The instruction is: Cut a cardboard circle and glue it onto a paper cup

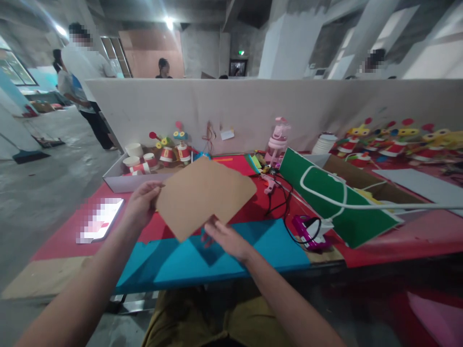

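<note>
I hold a brown cardboard sheet [204, 195] up over the table, tilted, above a blue foam sheet [217, 255]. My left hand [142, 202] pinches the sheet's left edge, fingers closed on it. My right hand [226, 238] grips its lower edge from underneath, with the fingertips hidden behind the sheet. Red felt [415, 233] covers the table under the blue sheet.
A phone [101, 219] lies at the left. A white box [119, 180] holds paper-cup figures [175, 152]. A glue gun [269, 183], black cables, a purple tool [311, 233], a green-sided box [336, 205] and a pink bottle [278, 140] stand to the right. People stand behind the white partition [253, 106].
</note>
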The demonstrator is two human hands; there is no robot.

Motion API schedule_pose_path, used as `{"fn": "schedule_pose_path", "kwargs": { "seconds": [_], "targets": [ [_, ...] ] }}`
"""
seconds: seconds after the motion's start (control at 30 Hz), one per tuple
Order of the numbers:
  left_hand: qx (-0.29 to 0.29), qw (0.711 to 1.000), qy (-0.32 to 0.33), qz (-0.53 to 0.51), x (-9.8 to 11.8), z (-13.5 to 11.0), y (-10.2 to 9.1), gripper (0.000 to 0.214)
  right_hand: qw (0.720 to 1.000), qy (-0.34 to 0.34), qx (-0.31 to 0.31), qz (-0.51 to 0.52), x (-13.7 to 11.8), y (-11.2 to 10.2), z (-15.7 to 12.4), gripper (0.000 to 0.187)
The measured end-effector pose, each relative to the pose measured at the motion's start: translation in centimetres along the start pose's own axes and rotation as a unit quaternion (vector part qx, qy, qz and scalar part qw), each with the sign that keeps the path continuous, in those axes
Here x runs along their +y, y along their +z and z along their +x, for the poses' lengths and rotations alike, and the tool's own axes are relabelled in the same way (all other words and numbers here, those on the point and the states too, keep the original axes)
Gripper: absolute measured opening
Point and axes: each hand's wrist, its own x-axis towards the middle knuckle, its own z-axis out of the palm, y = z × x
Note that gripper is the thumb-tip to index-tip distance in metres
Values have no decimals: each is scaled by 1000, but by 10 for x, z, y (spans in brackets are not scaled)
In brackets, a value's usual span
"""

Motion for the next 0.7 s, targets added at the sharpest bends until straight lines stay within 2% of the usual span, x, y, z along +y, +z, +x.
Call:
{"fn": "schedule_pose_path", "kwargs": {
  "seconds": [0.03,0.07,0.13,0.17,0.23,0.3,0.4,0.47,0.53,0.6,0.7],
  "targets": [
    [9,1000,-22,2,5,7,-11,30,996,33,-78,-10,-11,-1,-15,52],
    [-5,999,-52,12,9,15,-21,30,986,55,-157,-29,-23,-4,-29,48],
    [-59,992,-105,40,14,26,-38,33,970,71,-232,-14,-45,-13,-53,40],
    [-93,986,-129,52,13,29,-42,34,969,67,-237,8,-53,-17,-61,40],
    [-142,975,-160,64,6,29,-43,35,984,14,-177,19,-64,-25,-71,37],
    [-162,969,-175,63,-8,25,-35,33,995,-50,-82,-34,-64,-27,-75,30],
    [-166,966,-191,56,-31,20,-18,33,979,-114,50,-162,-51,-23,-78,17],
    [-169,964,-197,60,-42,17,-9,33,960,-148,94,-220,-40,-17,-83,14],
    [-177,963,-192,73,-49,17,-3,33,946,-176,95,-255,-33,-13,-87,16],
    [-187,960,-190,86,-52,17,-1,33,938,-169,56,-297,-28,-11,-89,26],
    [-205,954,-192,103,-56,21,1,32,912,-124,-56,-388,-18,-9,-83,71]
  ]
}}
